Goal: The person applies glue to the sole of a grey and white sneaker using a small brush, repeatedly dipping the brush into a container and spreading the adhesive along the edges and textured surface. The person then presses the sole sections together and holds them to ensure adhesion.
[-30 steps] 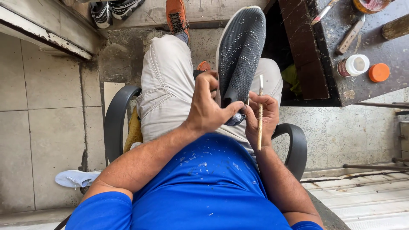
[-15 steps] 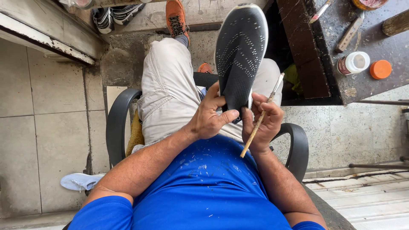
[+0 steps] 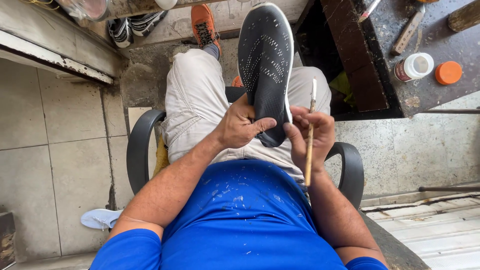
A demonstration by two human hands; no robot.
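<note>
Here, a dark shoe (image 3: 265, 65) is gripped at its heel by the left hand (image 3: 240, 125); at three o'clock, a thin brush (image 3: 310, 135) is pinched, apparently bristles-up, in the right hand (image 3: 312, 137).

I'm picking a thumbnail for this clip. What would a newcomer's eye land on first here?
First the dark shoe, sole up at centre, its heel gripped by the left hand over the lap. Beside it the right hand holds a thin stick upright. Next comes the paint-flecked blue shirt filling the bottom, then the orange lid on the dark workbench at upper right.
</note>
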